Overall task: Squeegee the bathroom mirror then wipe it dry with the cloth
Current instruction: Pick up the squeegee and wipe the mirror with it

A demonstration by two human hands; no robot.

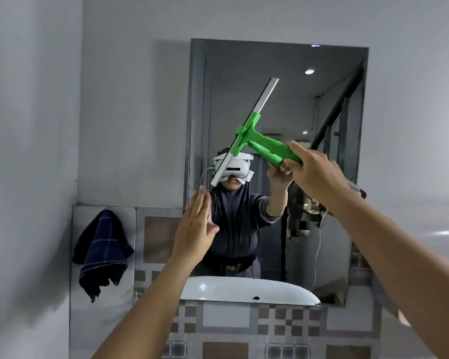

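The rectangular bathroom mirror (pixel 329 177) hangs on the grey wall ahead. A green squeegee (pixel 259 141) with a long white blade lies tilted against the glass, blade running from upper right to lower left. My right hand (pixel 311 169) grips its green handle. My left hand (pixel 195 229) is flat, fingers straight and together, pressed on the mirror's lower left edge. A dark blue checked cloth (pixel 101 252) hangs on the tiled wall to the left of the mirror.
Patterned brown and grey tiles (pixel 231 330) cover the wall below the mirror. The mirror reflects a white basin, a person with a headset and a stair rail. A plain grey wall (pixel 31 151) closes in on the left.
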